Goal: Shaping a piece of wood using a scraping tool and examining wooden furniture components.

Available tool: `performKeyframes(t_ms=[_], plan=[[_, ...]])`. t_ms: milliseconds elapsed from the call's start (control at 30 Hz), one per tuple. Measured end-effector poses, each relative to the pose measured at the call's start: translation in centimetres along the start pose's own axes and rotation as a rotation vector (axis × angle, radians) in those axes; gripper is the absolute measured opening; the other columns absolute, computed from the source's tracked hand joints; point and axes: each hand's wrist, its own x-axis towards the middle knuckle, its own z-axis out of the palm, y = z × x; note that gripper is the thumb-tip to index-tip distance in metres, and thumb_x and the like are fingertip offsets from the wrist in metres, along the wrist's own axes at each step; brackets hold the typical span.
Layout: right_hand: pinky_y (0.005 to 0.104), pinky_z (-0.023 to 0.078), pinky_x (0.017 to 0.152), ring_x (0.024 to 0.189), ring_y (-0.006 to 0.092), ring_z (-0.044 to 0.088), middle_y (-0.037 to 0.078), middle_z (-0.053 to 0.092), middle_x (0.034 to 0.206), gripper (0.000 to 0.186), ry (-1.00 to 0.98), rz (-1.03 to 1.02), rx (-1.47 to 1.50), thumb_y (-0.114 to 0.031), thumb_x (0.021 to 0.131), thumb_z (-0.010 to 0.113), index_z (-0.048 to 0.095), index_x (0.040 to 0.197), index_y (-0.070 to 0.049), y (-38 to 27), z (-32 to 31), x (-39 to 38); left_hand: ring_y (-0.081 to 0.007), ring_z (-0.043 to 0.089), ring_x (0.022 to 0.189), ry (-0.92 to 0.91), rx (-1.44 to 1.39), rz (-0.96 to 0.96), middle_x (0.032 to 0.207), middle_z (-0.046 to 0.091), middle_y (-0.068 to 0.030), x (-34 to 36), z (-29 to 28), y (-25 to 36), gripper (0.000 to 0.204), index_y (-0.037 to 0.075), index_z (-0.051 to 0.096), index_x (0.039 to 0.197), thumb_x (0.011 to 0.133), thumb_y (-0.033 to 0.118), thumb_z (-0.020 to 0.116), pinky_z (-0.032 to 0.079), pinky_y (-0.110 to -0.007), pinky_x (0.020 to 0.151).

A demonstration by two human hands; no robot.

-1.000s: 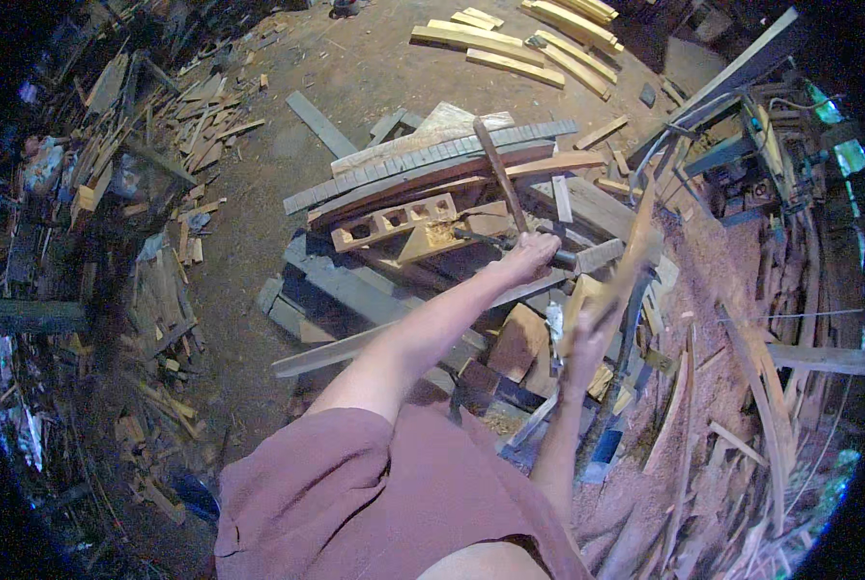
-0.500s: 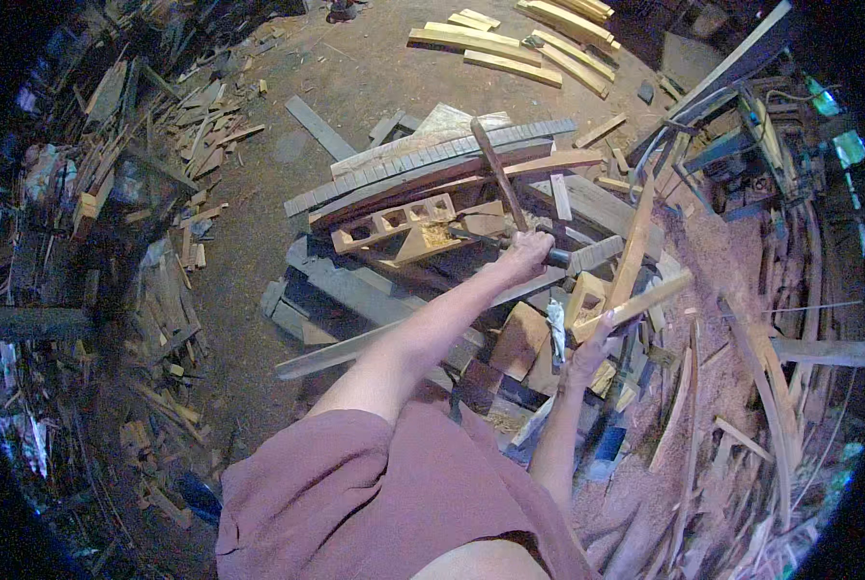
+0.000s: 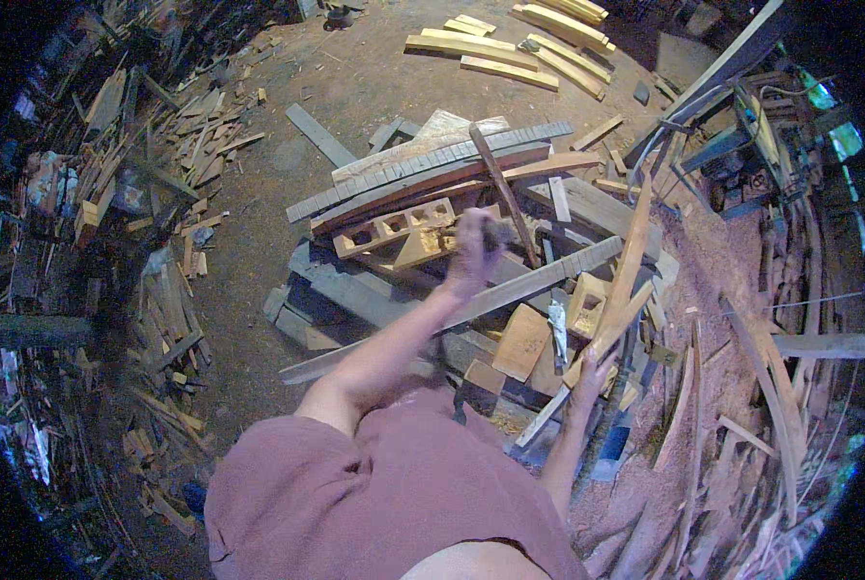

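My left hand (image 3: 467, 259) is smeared by motion above the middle of the wood stack. Its fingers are closed round a dark-handled tool (image 3: 498, 233), whose head I cannot make out. Just left of it lies a pale block with square holes (image 3: 391, 228). My right hand (image 3: 592, 375) grips the near end of a pale wooden strip (image 3: 618, 332), which slants away to the right beside a wooden block with a hollow (image 3: 586, 304). A long brown wooden handle (image 3: 503, 188) rests across the boards right of my left hand.
A long curved notched board (image 3: 423, 172) lies across the stack's far side. Beyond it, several pale curved timbers (image 3: 486, 46) rest on the dirt floor. Scrap wood (image 3: 196, 145) is heaped at left. Sawdust and long offcuts (image 3: 689, 425) cover the right side.
My left hand has moved left and away from me, with the dark-handled tool turned more upright. My right hand has shifted slightly nearer, and the pale strip now slants more steeply.
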Motion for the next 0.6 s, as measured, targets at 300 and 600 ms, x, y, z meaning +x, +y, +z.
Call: performKeyframes(t_ms=[300, 600], plan=[[0.0325, 0.034, 0.094, 0.112, 0.0229, 0.042, 0.017, 0.037, 0.132, 0.07, 0.076, 0.148, -0.012, -0.023, 0.087, 0.052, 0.012, 0.142, -0.007, -2.0, -2.1, -5.0, -0.012, 0.056, 0.097, 0.323, -0.658, -0.7, 0.105, 0.059, -0.0024, 0.2, -13.7, -2.6, 0.016, 0.013, 0.056, 0.099, 0.084, 0.016, 0.061, 0.047, -0.034, 0.08], [0.0309, 0.023, 0.103, 0.127, 0.0231, 0.028, 0.018, 0.023, 0.142, 0.07, 0.03, 0.096, -0.008, -0.025, 0.087, 0.052, 0.014, 0.14, 0.001, -2.0, -0.8, -4.8, -0.0076, 0.054, 0.082, 0.319, -0.504, -0.554, 0.09, 0.059, 0.0019, -0.4, -13.8, -1.9, 0.01, 0.009, 0.058, 0.094, 0.084, 0.011, 0.06, 0.044, -0.025, 0.075]])
